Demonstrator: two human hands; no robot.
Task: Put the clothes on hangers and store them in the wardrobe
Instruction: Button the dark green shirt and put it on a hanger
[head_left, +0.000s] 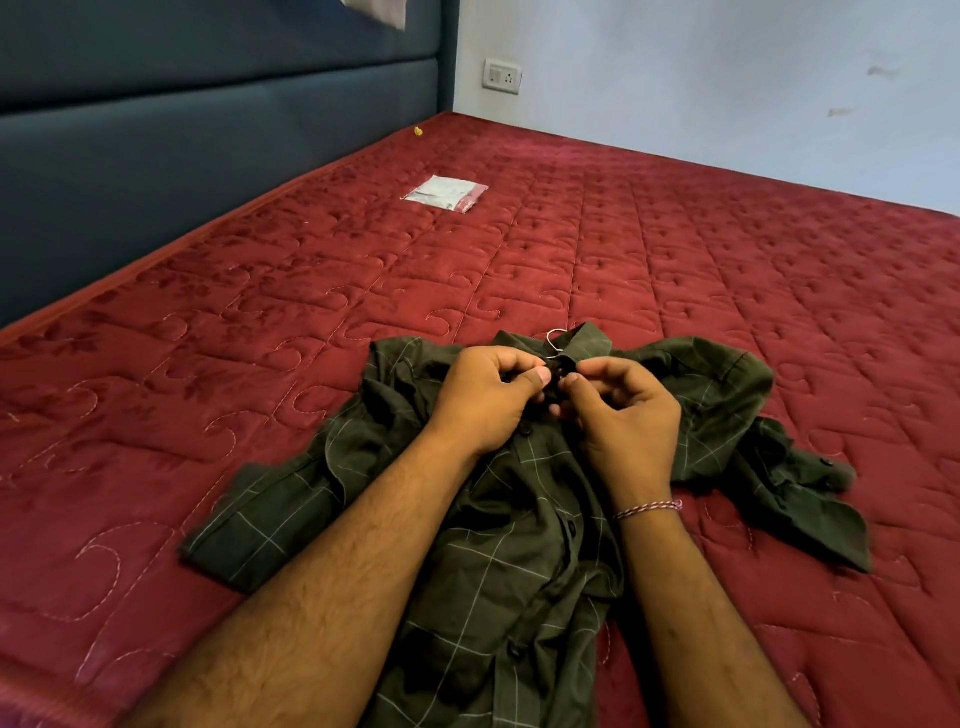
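Observation:
A dark olive checked shirt (519, 545) lies spread on the red quilted mattress (675, 270), collar away from me. A thin metal hanger hook (555, 336) pokes out at the collar; the rest of the hanger is hidden inside the shirt. My left hand (485, 400) and my right hand (621, 415) meet just below the collar. Both pinch the shirt's front placket at the top button, thumbs and fingertips close together. The sleeves trail out to either side.
A flat white packet (447, 193) lies on the mattress farther back. A dark blue padded headboard (208, 130) runs along the left. A pale wall with a switch socket (502, 77) stands behind the bed. A tiny yellow object (418, 132) sits by the headboard.

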